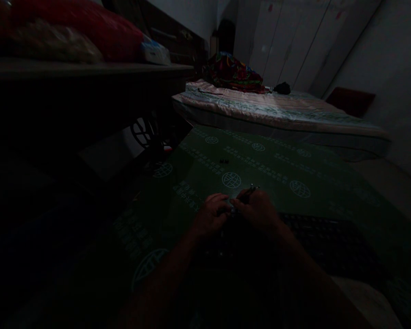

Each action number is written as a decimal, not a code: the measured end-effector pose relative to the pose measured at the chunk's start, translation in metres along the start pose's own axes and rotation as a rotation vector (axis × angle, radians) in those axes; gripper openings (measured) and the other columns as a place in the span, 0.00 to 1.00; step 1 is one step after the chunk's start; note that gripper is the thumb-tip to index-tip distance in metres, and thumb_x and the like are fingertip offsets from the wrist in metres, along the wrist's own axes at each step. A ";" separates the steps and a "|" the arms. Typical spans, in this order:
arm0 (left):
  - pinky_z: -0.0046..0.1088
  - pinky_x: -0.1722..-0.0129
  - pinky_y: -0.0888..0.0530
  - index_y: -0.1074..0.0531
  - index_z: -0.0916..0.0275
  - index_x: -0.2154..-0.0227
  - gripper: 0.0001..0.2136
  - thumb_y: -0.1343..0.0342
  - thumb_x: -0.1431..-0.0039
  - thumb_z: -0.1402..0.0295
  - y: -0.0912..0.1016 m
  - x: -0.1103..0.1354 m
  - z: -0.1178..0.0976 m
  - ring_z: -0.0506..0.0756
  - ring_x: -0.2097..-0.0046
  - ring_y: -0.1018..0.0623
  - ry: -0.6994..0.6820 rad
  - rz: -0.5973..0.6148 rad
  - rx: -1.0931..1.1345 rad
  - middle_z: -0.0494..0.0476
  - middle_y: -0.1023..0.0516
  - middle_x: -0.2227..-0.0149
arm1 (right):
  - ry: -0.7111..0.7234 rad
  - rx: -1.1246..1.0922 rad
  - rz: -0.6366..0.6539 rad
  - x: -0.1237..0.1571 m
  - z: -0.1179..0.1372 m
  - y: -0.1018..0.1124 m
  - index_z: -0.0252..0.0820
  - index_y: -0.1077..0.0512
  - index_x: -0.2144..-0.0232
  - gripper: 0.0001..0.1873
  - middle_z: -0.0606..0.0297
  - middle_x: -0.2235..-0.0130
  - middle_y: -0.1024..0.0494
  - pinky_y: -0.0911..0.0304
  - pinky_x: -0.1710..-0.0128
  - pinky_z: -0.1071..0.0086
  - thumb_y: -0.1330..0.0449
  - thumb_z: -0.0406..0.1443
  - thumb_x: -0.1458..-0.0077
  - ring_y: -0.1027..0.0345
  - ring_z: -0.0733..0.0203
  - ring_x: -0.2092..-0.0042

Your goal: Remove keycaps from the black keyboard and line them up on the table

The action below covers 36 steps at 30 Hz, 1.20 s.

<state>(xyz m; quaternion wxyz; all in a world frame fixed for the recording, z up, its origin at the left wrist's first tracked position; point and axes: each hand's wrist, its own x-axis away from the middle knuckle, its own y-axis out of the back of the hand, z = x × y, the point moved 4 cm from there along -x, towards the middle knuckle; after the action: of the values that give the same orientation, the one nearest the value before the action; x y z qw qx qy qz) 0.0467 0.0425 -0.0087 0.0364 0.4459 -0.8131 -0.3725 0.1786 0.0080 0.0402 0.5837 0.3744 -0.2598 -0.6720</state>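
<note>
The room is very dark. My right hand is closed round a slim dark tool with small shiny ends poking up above the fingers; its exact kind does not show. Close beside it, my left hand has its fingers bent and drawn together at a small shiny spot between both hands. Whatever the left fingers pinch is too small and dim to name. Below the hands lies a dark object, mostly lost in shadow. To the right of my right forearm is a black keyboard.
A green printed board forms the work surface, with tiny dark pieces lying beyond my hands. On the left a dark table carries red bags and a tissue pack. Past the board stands a bed.
</note>
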 end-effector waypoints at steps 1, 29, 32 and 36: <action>0.42 0.49 0.37 0.27 0.62 0.73 0.07 0.46 0.57 0.77 0.000 0.000 0.000 0.59 0.48 0.35 -0.004 -0.002 -0.014 0.59 0.28 0.54 | -0.001 0.022 0.005 0.000 -0.001 -0.002 0.38 0.31 0.84 0.14 0.64 0.82 0.29 0.52 0.80 0.75 0.46 0.39 0.52 0.38 0.67 0.79; 0.33 0.54 0.35 0.26 0.61 0.68 0.08 0.45 0.54 0.71 -0.002 -0.009 -0.009 0.56 0.59 0.27 0.001 0.028 0.077 0.54 0.24 0.64 | 0.032 -0.288 -0.077 0.000 -0.008 -0.015 0.38 0.34 0.80 0.18 0.69 0.81 0.35 0.48 0.79 0.76 0.51 0.44 0.47 0.41 0.68 0.78; 0.31 0.58 0.33 0.26 0.62 0.70 0.07 0.45 0.54 0.70 -0.001 -0.009 -0.009 0.55 0.62 0.27 0.026 0.045 0.123 0.54 0.24 0.66 | 0.048 -0.315 -0.090 0.001 -0.009 -0.017 0.39 0.34 0.79 0.17 0.69 0.80 0.34 0.47 0.78 0.76 0.51 0.44 0.47 0.41 0.68 0.76; 0.27 0.64 0.33 0.26 0.64 0.74 0.05 0.46 0.54 0.69 -0.002 -0.011 -0.008 0.53 0.66 0.28 0.044 0.083 0.198 0.52 0.25 0.72 | 0.054 -0.363 -0.074 0.002 -0.011 -0.020 0.38 0.33 0.77 0.17 0.69 0.79 0.32 0.46 0.77 0.77 0.52 0.43 0.46 0.40 0.68 0.75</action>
<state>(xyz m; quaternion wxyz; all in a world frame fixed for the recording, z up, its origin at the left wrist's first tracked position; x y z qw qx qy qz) 0.0577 0.0451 -0.0008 0.0252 0.4212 -0.8627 -0.2788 0.1752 0.0108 0.0180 0.6232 0.2902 -0.1048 -0.7187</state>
